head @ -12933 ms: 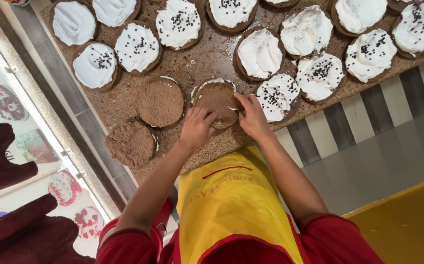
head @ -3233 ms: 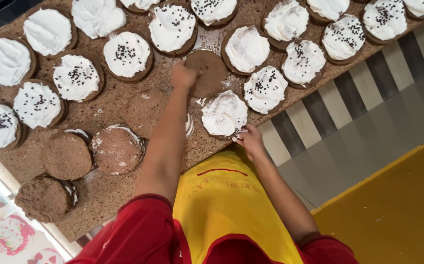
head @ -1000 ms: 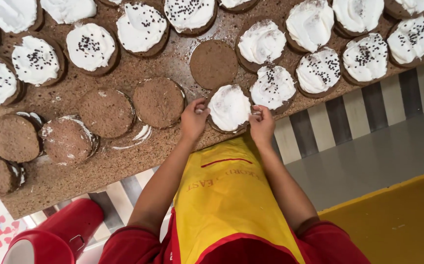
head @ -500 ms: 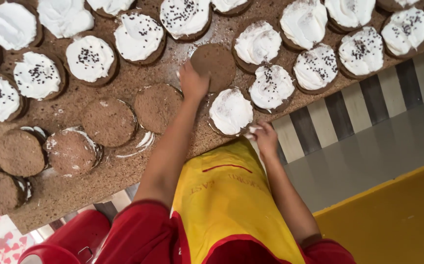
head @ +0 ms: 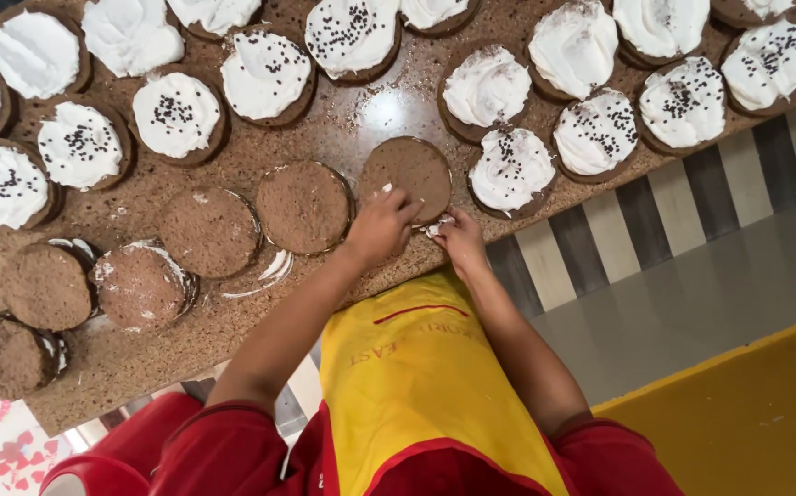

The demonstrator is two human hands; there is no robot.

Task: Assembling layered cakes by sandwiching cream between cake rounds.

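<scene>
Left hand (head: 381,225) back from reach, fingers grasping brown cake round (head: 407,176); right hand (head: 459,241) fingers apparently pinching cream

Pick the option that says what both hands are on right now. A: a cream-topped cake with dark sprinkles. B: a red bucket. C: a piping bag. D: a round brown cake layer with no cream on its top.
D: the left hand and right hand both rest at the near edge of the plain brown cake layer, while the cream-topped cakes sit untouched beside it.
</scene>
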